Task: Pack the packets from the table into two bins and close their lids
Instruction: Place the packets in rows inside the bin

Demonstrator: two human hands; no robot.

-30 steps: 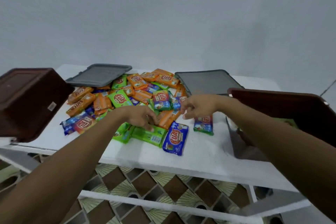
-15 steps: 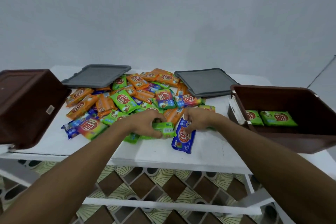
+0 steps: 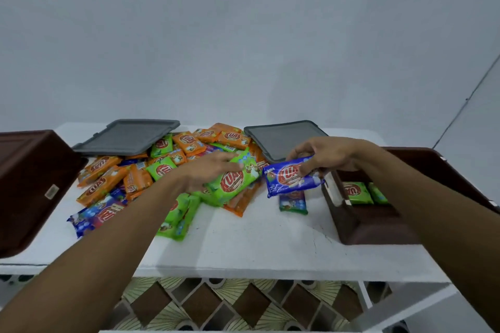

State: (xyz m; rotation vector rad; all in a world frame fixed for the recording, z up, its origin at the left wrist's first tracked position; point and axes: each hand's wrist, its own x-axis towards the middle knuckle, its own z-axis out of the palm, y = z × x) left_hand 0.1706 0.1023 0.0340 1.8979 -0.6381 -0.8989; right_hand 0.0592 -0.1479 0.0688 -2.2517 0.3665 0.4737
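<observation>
The right hand (image 3: pixel 327 155) pinches the blue packet (image 3: pixel 293 177), long axis across frame, with the brown bin (image 3: pixel 365 227) just right. The left hand (image 3: pixel 205 170) seemingly grips a green packet (image 3: pixel 232 181).

The single head view sits above the near edge of the flat white table (image 3: pixel 270 246) and faces forward and somewhat down, close enough that both forearms enter from the bottom corners. The plain grey wall (image 3: pixel 243 35) fills the upper half. Mid-frame, the left hand (image 3: pixel 208 170) grips a green foil snack packet (image 3: pixel 232 181) and the right hand (image 3: pixel 324 154) a blue foil snack packet (image 3: pixel 289 178). The wide lens crops the dark brown plastic bin on the left (image 3: pixel 29 184) at the frame edge; the dark brown plastic bin on the right (image 3: pixel 373 227) lies partly behind the right forearm. Brown-and-cream patterned floor tiles (image 3: pixel 216 305) show under the table.
</observation>
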